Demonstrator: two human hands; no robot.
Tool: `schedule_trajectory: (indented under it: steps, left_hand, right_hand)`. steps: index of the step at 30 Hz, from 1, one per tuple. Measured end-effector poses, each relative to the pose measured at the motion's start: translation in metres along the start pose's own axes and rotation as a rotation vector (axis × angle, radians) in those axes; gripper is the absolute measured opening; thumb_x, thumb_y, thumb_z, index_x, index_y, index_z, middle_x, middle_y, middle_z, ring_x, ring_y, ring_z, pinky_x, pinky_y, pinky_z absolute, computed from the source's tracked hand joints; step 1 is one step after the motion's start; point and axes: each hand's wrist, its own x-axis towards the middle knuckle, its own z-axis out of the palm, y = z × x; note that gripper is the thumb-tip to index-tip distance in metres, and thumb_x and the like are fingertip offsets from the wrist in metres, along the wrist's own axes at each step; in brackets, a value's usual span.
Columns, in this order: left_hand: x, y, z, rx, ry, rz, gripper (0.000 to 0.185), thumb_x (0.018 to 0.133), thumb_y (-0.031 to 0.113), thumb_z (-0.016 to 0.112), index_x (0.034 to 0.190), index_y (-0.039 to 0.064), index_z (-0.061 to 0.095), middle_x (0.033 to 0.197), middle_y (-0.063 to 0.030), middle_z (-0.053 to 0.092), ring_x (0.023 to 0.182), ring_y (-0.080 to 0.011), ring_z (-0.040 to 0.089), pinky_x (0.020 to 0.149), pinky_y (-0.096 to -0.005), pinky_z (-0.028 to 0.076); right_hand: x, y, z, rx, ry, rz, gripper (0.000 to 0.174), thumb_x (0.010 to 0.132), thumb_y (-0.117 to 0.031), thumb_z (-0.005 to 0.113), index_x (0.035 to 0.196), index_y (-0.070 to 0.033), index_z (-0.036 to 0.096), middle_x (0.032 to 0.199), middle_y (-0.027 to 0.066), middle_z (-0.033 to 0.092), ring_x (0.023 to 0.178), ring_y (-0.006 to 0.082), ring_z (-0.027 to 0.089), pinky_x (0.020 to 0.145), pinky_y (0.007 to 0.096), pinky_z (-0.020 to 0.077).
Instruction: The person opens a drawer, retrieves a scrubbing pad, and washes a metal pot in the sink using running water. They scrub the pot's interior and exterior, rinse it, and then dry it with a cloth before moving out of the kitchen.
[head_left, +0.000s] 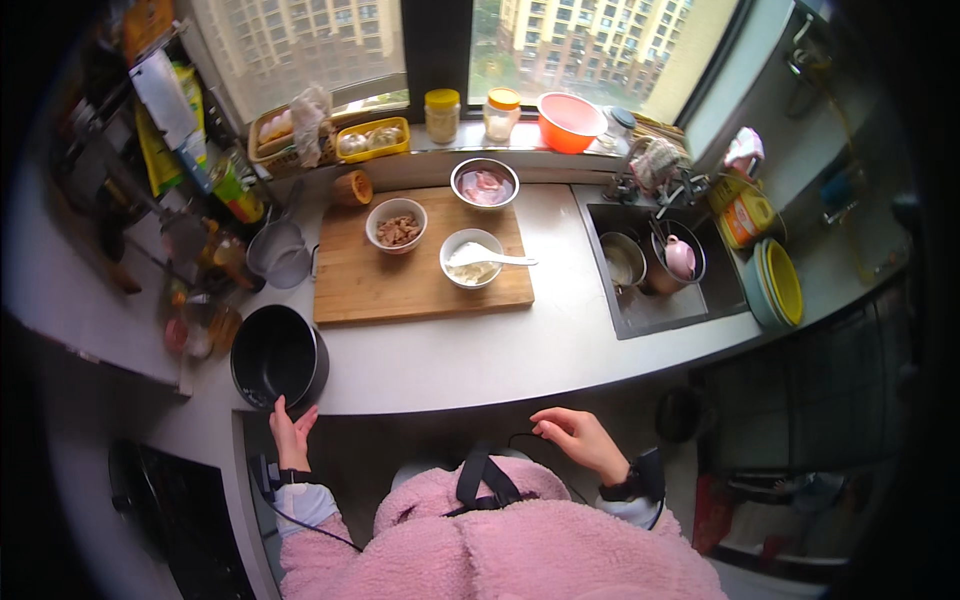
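My left hand (291, 431) is at the near side of a black inner pot (274, 352), its spread fingertips against the outer wall. This pot stands on the white counter's front left corner, and I see nothing inside it. In front of the counter edge, my right hand (581, 439) hangs in the air with loosely bent fingers and nothing in them. On a wooden cutting board (375, 292) sit a bowl of chopped brown pieces (397, 229) and a bowl of white paste (471, 270) with a white spoon (502, 259) across it. A metal bowl (484, 184) at the back holds pink meat in liquid.
On the right is a sink (645, 315) with pots and a pink cup (679, 257). Basins (780, 281) lean beside it. Jars (442, 116) and a red basin (571, 124) line the windowsill. A strainer (279, 253) and bottles crowd the left. A cut squash (352, 187) lies behind the board.
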Motion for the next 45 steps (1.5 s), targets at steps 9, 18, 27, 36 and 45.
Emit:
schedule_trajectory:
  steps: [9,18,27,36,45]
  left_hand:
    - [0.016,-0.003,0.001,-0.071,0.027,0.038,0.037,0.084,0.025,0.052,0.110,0.002,0.037,0.095,-0.0162,0.054,0.074,-0.0348,0.064,0.054,-0.0314,0.053]
    - [-0.047,-0.069,0.117,0.289,-0.319,0.013,0.026,0.089,0.016,0.047,0.113,0.005,0.047,0.098,-0.0110,0.055,0.068,-0.0173,0.059,0.049,-0.0240,0.044]
    - [-0.027,-0.120,0.355,0.164,-0.509,-0.072,0.051,0.089,0.012,0.042,0.136,0.013,0.022,0.125,-0.0143,0.042,0.093,-0.0304,0.057,0.069,-0.0396,0.054]
    - [-0.004,-0.127,0.364,0.028,-0.460,-0.071,0.051,0.077,-0.006,0.033,0.127,-0.001,0.033,0.124,-0.0215,0.041,0.106,-0.0424,0.049,0.086,-0.0509,0.051]
    - [0.006,-0.132,0.372,-0.082,-0.428,-0.043,0.042,0.084,0.004,0.040,0.125,-0.002,0.033,0.119,-0.0212,0.043,0.099,-0.0385,0.054,0.082,-0.0439,0.052]
  right_hand:
    - [0.043,0.009,-0.017,-0.143,0.205,0.015,0.025,0.085,-0.021,0.058,0.099,-0.002,0.063,0.080,0.0127,0.066,0.069,0.0182,0.064,0.063,0.0281,0.0490]
    - [0.163,0.003,-0.080,-0.491,0.447,-0.107,0.038,0.082,-0.030,0.058,0.112,-0.006,0.055,0.097,0.0161,0.061,0.087,0.0316,0.060,0.075,0.0377,0.0482]
    - [0.180,0.044,-0.108,-0.354,0.066,-0.358,0.045,0.085,-0.027,0.057,0.123,-0.004,0.047,0.109,0.0176,0.055,0.082,0.0270,0.061,0.075,0.0347,0.0483]
    - [0.094,0.096,-0.169,-0.113,0.135,0.001,0.037,0.085,-0.030,0.055,0.112,-0.005,0.057,0.097,0.0143,0.064,0.082,0.0270,0.062,0.074,0.0338,0.0486]
    - [0.013,0.120,-0.210,-0.044,0.273,0.166,0.035,0.085,-0.026,0.056,0.112,-0.003,0.057,0.091,0.0128,0.065,0.078,0.0218,0.062,0.071,0.0302,0.0487]
